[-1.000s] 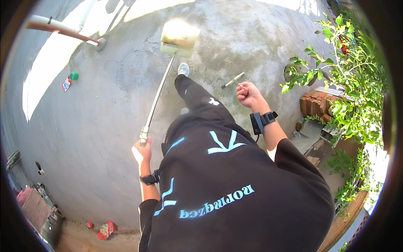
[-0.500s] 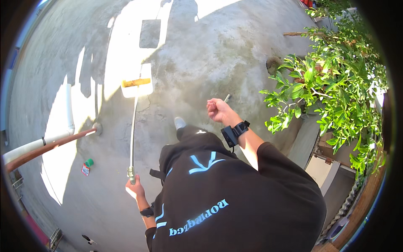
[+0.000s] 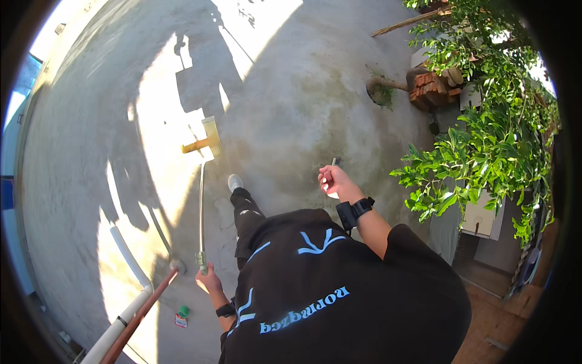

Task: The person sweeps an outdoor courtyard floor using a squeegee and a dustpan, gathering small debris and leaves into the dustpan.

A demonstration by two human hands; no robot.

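My left hand (image 3: 210,279) is closed round the grip of a long metal handle (image 3: 202,212). At the handle's far end, in a sunlit patch, is a dustpan-like head (image 3: 210,134), a pale yellow panel with an orange bar (image 3: 195,145); its exact kind is unclear. My right hand (image 3: 334,182) is closed in front of me round a pale rod (image 3: 334,161). The rod's short end shows past the fist, while most of it is hidden behind the hand and wrist. A dark device is strapped to my right wrist.
A brown pole (image 3: 145,312) and white pipe (image 3: 118,327) slant up at lower left. Near them lies a small green container (image 3: 183,311) with a red-and-white label. Leafy branches (image 3: 461,176), stacked bricks (image 3: 433,91) and a trunk (image 3: 388,85) stand at right.
The view has shifted over the concrete ground. The head on the long handle has turned and shows its pale panel upright. A forward leg and white shoe show more fully. Both hands keep their grip.
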